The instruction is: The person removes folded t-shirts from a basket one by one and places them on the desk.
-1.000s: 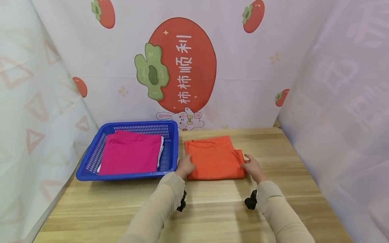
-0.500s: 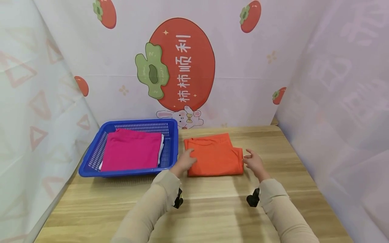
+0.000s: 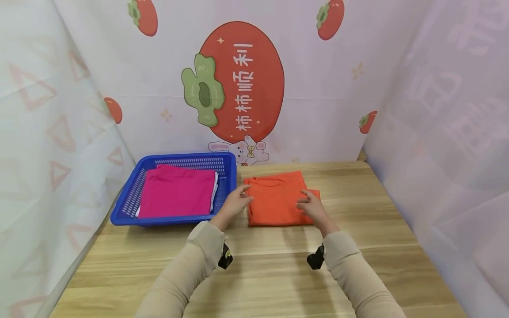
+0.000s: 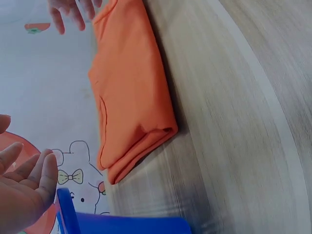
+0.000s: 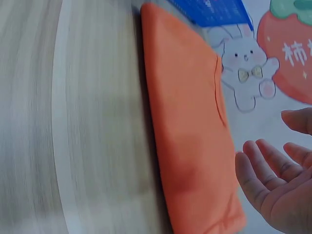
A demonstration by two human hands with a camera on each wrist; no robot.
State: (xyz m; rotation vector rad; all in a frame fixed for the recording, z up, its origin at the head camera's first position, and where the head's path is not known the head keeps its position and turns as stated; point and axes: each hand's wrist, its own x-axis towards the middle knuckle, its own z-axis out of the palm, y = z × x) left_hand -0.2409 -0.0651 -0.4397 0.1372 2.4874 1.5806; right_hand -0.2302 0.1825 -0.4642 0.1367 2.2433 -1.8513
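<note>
A folded orange T-shirt (image 3: 274,201) lies on the wooden table, its neckline toward the back. Over its right part hovers my right hand (image 3: 315,211), fingers loosely spread and holding nothing. My left hand (image 3: 234,204) is raised between the shirt's left edge and the basket, its fingers relaxed and free of the cloth. In the left wrist view, the shirt's layered fold (image 4: 146,141) shows at one end. The right wrist view has the right palm (image 5: 292,195) beside the shirt, apart from it.
A blue plastic basket (image 3: 167,220) stands left of the shirt, close to the left hand. Inside it a folded magenta garment (image 3: 176,192) lies on white cloth (image 3: 215,194). A printed curtain (image 3: 318,88) borders the table (image 3: 270,282) at the back and sides.
Both hands have let go of the orange shirt's side edges and lifted. The right hand has moved left over the shirt; the left hand has drawn slightly left toward the basket.
</note>
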